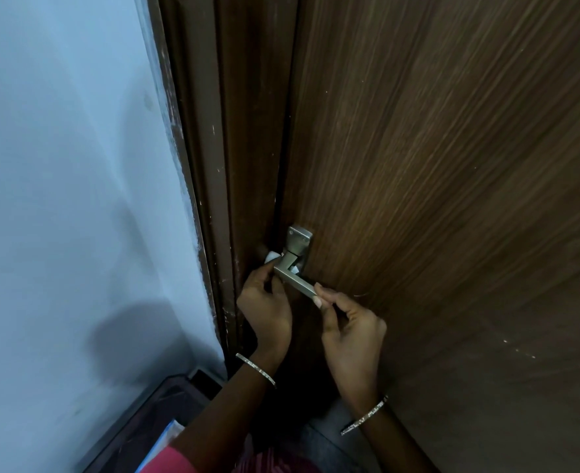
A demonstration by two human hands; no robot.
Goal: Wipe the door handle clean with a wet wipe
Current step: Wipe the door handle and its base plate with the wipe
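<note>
Lever handle (297,280) slanting down-right, wipe (270,257) at pivot

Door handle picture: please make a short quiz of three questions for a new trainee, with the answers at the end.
1. True or false: the right hand pinches the free end of the door handle.
2. Where does the white wipe show?
A. on the floor
B. at the handle's neck, near the metal plate
C. on the wall
3. Fill in: the left hand works at the inner end of the handle, on the side of the door ____.

Key
1. True.
2. B.
3. Frame: the dark door frame lies just left of that hand.
</note>
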